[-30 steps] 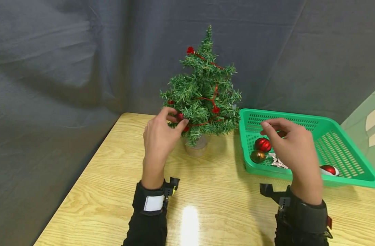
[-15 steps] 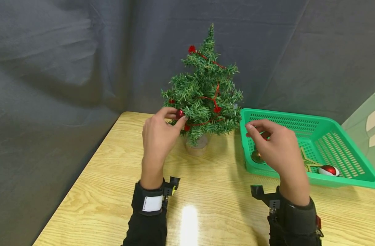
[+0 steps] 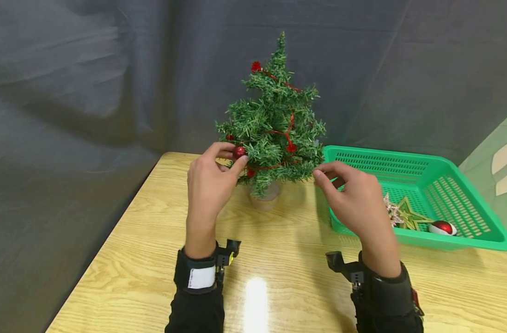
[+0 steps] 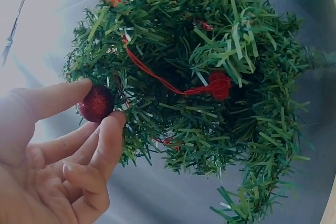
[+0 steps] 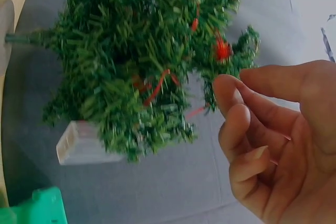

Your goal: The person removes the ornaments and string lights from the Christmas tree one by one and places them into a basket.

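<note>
A small green artificial Christmas tree (image 3: 274, 125) with red garland stands on a round base (image 3: 265, 196). At its lower left, my left hand (image 3: 211, 180) pinches a red glittery bauble (image 3: 239, 151) between thumb and fingers. The left wrist view shows this bauble (image 4: 96, 103) right at the branches. My right hand (image 3: 353, 194) hovers between the tree and the green basket's left side, its fingers loosely bent. In the right wrist view the thumb and index fingertips (image 5: 231, 85) come close together, with nothing visible between them.
A green plastic basket (image 3: 465, 185) sits on the wooden table (image 3: 278, 259) to the right. In it lie a gold star (image 3: 409, 215), a pale glittery star (image 3: 391, 210) and a red-and-white bauble (image 3: 442, 227). A white block (image 5: 84, 142) shows behind the tree.
My right hand has moved left from over the basket toward the tree. My left hand has shifted slightly left and up with the bauble, which is now more visible.
</note>
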A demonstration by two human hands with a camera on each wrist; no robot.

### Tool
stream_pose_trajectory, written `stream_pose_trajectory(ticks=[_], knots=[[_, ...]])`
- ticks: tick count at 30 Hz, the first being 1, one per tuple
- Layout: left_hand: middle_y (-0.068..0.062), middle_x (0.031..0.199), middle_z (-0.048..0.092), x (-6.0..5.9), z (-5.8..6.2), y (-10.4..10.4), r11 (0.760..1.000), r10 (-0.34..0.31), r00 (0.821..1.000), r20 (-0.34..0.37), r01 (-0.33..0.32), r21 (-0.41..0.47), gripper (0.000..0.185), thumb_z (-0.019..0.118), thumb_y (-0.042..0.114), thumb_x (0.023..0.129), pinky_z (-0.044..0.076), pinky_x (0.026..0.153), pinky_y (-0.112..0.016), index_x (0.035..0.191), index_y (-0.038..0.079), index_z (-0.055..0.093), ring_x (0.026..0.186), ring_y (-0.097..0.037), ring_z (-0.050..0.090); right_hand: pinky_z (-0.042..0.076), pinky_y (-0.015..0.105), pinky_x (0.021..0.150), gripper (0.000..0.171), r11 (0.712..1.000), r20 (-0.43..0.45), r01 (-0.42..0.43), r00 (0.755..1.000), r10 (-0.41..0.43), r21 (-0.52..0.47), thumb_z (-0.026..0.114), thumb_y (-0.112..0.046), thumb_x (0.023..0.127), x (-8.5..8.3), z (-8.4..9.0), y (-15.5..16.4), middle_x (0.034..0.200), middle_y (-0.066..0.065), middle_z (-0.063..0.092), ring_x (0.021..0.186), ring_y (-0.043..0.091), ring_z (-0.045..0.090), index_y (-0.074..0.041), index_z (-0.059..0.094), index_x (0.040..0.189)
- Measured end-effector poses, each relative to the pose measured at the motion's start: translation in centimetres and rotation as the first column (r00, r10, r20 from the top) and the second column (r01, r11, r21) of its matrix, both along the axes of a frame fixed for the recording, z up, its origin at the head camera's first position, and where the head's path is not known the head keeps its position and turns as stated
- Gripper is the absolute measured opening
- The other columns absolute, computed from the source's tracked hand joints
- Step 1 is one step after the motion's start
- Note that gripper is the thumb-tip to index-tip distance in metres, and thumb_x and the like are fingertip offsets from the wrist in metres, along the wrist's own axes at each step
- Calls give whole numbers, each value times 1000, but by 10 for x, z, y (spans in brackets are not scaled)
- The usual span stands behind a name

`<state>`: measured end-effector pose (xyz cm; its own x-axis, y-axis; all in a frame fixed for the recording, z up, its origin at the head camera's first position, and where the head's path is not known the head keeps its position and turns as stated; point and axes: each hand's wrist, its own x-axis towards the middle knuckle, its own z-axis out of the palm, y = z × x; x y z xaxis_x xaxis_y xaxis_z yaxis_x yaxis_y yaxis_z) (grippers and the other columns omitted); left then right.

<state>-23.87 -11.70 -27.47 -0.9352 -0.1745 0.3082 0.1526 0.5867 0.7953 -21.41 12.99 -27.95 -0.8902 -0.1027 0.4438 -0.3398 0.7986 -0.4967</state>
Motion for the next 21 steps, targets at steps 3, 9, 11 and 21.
stream_pose_trajectory(ticks=[3,9,11,21], knots=[[0,112,74,-1,-1,-2,999,-45,999,15,44,18,37,74,34,91,47,67,-31,124,19,66,76,-17,69,44,29,57,21,999,-36,-28,999,27,-33,60,-30,101,0,-2,-11,89,0,75,74,16,66,-16,73,109],[-2,111,72,-4,-4,-4,990,-121,993,16,119,69,35,73,31,92,49,66,-31,124,18,65,82,-19,67,46,23,61,19,980,-81,-94,993,81,-173,63,-29,99,-2,1,-43,86,-3,73,69,8,62,-17,74,108],[-3,110,71,-6,-4,-4,985,-134,991,-20,135,110,30,72,29,93,49,67,-31,121,17,67,83,-20,66,46,25,62,18,977,-118,-105,989,84,-185,64,-28,98,-7,8,-55,85,-2,73,67,10,61,-16,74,108],[-11,119,70,-20,-13,2,911,-136,966,-219,209,356,30,63,14,99,43,47,-23,127,6,64,60,-23,69,27,32,46,19,1000,-189,27,982,-26,2,66,-30,97,-37,37,-103,65,2,62,47,18,40,-16,76,104]])
